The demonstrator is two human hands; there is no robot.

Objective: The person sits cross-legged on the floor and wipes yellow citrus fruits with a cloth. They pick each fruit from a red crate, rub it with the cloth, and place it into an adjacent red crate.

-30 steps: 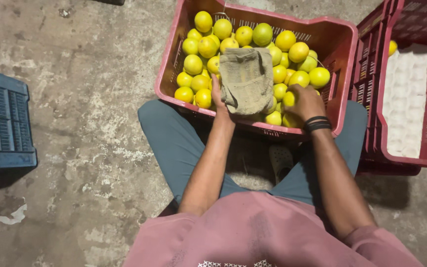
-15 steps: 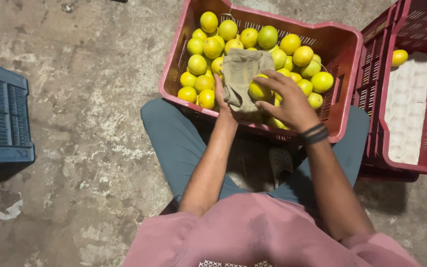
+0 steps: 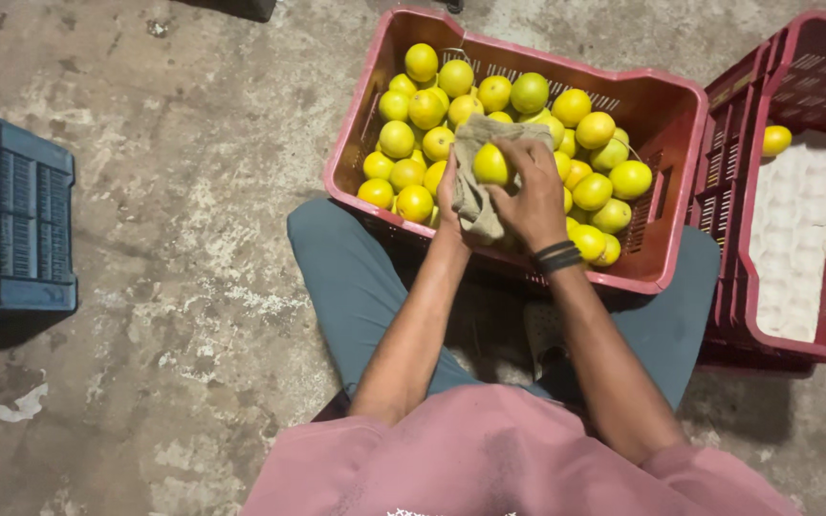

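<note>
A seated person's right hand [image 3: 532, 186] closes its grip around a single yellow citrus fruit [image 3: 490, 164], fingers curled over the top and thumb under, pressing it against a folded tan cloth [image 3: 475, 191]. The left hand [image 3: 451, 196] sits beneath and behind that cloth, closed on it and cupping it as a pad — only the edge of the hand and the wrist show, the rest hidden by the fabric. Fruit and cloth are held just above the near edge of a red plastic crate [image 3: 666, 96], which is heaped with more yellow and yellow-green fruit [image 3: 413, 110] and rests on the floor between the person's knees.

Doing this well looks to be a matter of light pressure: the cloth should wrap most of the skin while the right hand turns the fruit, so every face meets fabric rather than one spot being rubbed. Keeping the work low over the crate means a slip drops the fruit back onto the pile, not onto the stained concrete floor [image 3: 174, 239].

Black bands [image 3: 558, 256] circle the right wrist. To the right stands a second red crate [image 3: 805, 86] lined with pale sheeting [image 3: 795, 239], one lone fruit [image 3: 775, 140] in its far corner — well apart from the hands. At the far left edge lies a blue crate [image 3: 21, 220]. A scrap of white litter [image 3: 19, 406] sits on the floor nearer the camera.
</note>
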